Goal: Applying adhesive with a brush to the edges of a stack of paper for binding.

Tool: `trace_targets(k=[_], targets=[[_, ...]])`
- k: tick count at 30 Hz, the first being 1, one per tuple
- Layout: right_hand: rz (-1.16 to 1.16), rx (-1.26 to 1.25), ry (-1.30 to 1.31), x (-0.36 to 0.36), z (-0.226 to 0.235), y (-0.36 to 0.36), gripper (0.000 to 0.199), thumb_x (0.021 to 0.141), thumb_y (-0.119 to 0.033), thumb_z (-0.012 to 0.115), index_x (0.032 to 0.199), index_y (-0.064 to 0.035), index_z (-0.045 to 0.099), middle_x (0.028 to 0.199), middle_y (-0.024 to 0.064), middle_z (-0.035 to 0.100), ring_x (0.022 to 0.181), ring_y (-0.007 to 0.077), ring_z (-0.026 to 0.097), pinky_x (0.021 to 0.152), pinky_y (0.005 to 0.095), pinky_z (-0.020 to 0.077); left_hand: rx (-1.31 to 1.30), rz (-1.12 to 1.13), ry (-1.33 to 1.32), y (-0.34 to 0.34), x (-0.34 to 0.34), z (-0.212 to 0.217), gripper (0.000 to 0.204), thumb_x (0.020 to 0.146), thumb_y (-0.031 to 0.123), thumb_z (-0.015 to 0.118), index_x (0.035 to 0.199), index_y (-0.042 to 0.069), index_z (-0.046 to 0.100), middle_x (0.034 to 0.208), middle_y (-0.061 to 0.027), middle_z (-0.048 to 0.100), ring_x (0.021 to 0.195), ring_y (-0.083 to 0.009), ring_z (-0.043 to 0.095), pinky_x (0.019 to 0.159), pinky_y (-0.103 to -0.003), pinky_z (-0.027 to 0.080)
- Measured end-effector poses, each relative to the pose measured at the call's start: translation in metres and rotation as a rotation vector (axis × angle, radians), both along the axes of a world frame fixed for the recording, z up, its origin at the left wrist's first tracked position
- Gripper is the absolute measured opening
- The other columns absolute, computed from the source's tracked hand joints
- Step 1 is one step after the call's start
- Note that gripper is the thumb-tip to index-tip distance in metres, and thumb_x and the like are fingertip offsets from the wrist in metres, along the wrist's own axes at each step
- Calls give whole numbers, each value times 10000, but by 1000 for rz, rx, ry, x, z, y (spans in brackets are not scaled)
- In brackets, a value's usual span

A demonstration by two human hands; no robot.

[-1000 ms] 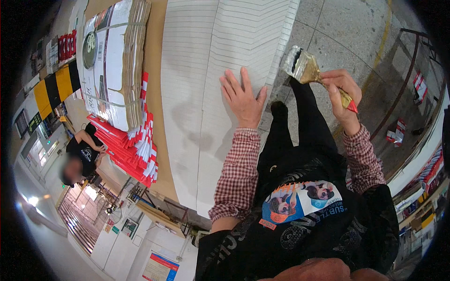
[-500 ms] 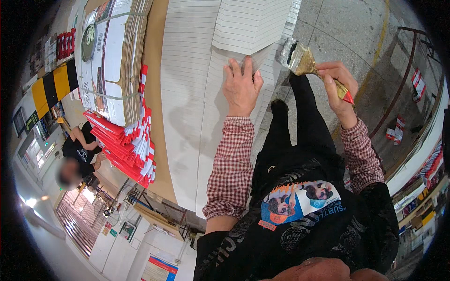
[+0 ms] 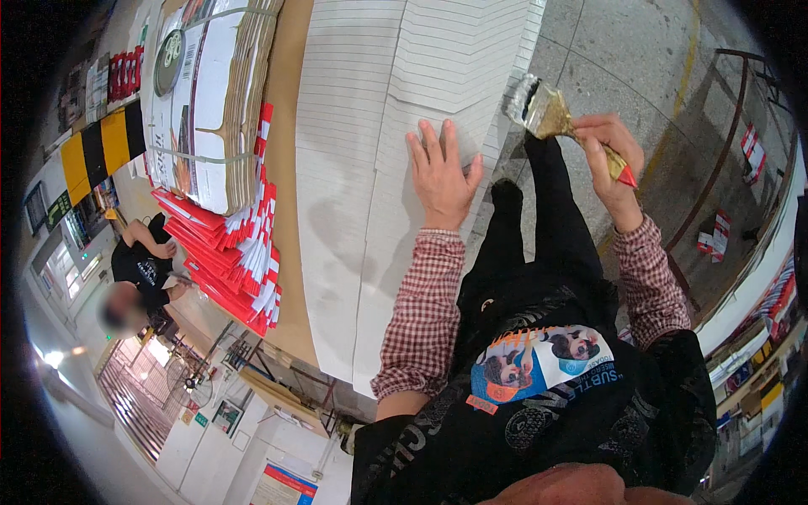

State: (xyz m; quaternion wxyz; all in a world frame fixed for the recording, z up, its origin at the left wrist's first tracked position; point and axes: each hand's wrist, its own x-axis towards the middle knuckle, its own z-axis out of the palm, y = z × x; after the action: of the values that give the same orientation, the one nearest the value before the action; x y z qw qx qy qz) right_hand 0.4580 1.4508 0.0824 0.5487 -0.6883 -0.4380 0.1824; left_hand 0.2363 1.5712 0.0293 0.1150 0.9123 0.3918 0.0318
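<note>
My left hand (image 3: 444,187) lies flat, fingers spread, on fanned rows of overlapping pale grey sheets (image 3: 337,109) whose edges show as thin lines. My right hand (image 3: 608,164) is wrapped round the handle of a wide paintbrush (image 3: 551,115), held out over the floor just right of the sheets. The brush has a gold-coloured body, a red handle tip and bristles coated in something whitish. Its bristle end points left toward the edge of the sheets, apart from my left hand.
Left of the sheets, a strapped bundle of printed flat cartons (image 3: 187,118) stands on brown board (image 3: 290,210), beside a fanned pile of red-and-white printed pieces (image 3: 240,261). Another person (image 3: 143,265) is at far left. A curved metal rail (image 3: 715,177) stands over the floor at right.
My left hand has shifted slightly down and right in view, its fingers still spread. The sheets and carton bundle also sit a little further right. The brush stays nearly where it was.
</note>
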Motion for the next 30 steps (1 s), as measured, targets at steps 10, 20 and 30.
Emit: trace_targets(k=[10, 20, 30], targets=[[11, 42, 52, -26, -2, -14, 102, 846, -52, 558, 795, 23, 606, 871, 134, 646, 756, 192, 605, 675, 294, 476, -8, -71, 42, 17, -1, 12, 430, 900, 307, 503, 1277, 101, 525, 1281, -236, 494, 1102, -448, 491, 760, -454, 522], [23, -26, 66, -51, -3, -27, 106, 845, -56, 560, 803, 28, 610, 849, 139, 647, 754, 203, 608, 677, 297, 475, 19, 40, 48, -20, -27, 7, 707, 812, 495, 612, 1362, 88, 433, 1391, -269, 367, 1275, -457, 340, 1017, -492, 335], [12, 12, 24, -67, -15, -24, 95, 838, -38, 558, 801, 34, 608, 881, 147, 644, 781, 206, 616, 692, 294, 480, -60, 9, -45, -21, -65, -5, 591, 844, 373, 562, 1331, 51, 466, 1357, -304, 396, 1256, -464, 380, 988, -466, 385]])
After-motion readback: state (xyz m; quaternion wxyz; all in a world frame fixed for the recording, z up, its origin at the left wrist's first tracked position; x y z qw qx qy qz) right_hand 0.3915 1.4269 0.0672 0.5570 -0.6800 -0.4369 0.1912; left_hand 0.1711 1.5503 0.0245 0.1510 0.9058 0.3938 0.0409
